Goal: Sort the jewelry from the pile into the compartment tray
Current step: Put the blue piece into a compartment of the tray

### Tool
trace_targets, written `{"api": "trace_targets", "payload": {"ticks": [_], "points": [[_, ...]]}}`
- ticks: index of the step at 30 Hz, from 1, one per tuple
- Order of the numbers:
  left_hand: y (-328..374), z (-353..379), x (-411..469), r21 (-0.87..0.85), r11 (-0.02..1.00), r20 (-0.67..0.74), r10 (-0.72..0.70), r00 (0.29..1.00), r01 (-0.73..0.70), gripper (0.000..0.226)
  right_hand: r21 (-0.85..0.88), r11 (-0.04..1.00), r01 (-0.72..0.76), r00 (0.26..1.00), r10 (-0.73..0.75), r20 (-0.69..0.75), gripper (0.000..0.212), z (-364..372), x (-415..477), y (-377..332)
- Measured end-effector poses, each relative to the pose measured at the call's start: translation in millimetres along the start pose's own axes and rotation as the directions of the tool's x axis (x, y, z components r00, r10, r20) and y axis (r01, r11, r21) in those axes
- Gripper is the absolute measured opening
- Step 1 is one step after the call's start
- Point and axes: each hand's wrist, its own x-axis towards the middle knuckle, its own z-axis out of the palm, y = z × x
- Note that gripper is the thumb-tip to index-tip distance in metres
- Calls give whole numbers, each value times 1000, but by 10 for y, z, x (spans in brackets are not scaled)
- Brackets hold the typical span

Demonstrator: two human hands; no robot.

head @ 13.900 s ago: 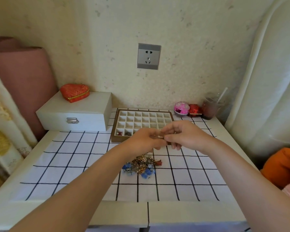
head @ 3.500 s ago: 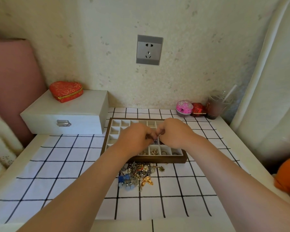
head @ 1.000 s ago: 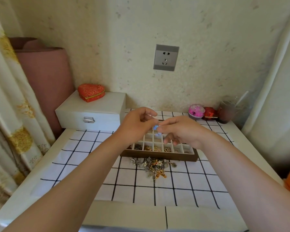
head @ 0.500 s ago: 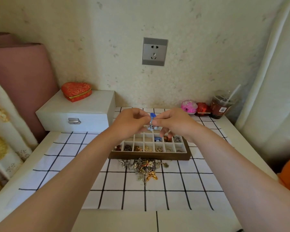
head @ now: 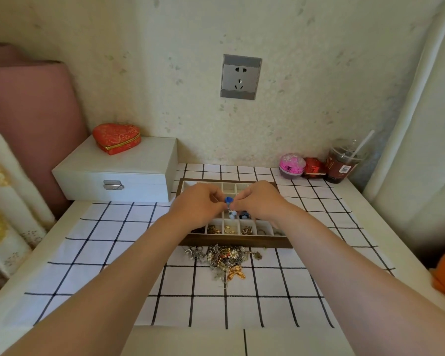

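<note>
**Blue bead piece (head: 228, 200) pinched between both hands over the tray (head: 237, 244)**

Blue on top, with a pale bead hanging below it on a short metal link, the piece sits between the fingertips of the left hand (head: 198, 207) and the right hand (head: 262, 201). Both hands have their fingers curled in and pinch it from either side, knuckles up, and they almost touch.

Directly under the hands lies the tray, brown-walled with a grid of pale square compartments. The row nearest the wrists holds small gold and dark pieces, one kind to a cell. A blue piece lies in a cell just below the right hand's fingers. The far cells that show past the hands look bare.

Between the forearms, just on the near side of the tray, is the pile (head: 226, 258): a tangle of gold, silver and pearl bits, with a gold bow at its near edge.

All this rests on a white cloth (head: 113, 253) with a black grid, spread over a white table (head: 190, 343). Out past the left hand stands a white box (head: 118, 173) with a metal clasp, with a red heart-shaped case (head: 116, 137) on top. Beyond the right hand are a pink ball (head: 292, 165), a small red item (head: 314, 167) and a cup with a straw (head: 342, 163). A grey socket (head: 240, 77) is set in the speckled wall ahead.
</note>
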Motion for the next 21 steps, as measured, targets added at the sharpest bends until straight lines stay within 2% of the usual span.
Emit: {"api": "trace_targets", "payload": {"ticks": [6,9,13,17,21], "points": [[-9,43,-10,76,997,-41,29,999,-26,6,-153,988,39,999,-42,-14,8,35,12,17],[33,17,-4,-83,995,-54,47,997,-52,6,-56,997,50,999,-51,-7,8,-43,4,-6],[70,-42,-15,-353,936,27,1,1000,8,3,77,994,77,995,-82,58,13,-159,-45,-11],[111,-108,-47,-412,909,78,-26,997,55,8,125,986,111,991,-119,56,15,-177,-59,-9],[96,-135,-63,-352,929,163,-57,985,112,22,78,991,106,993,-109,35,15,-149,-27,1]]}}
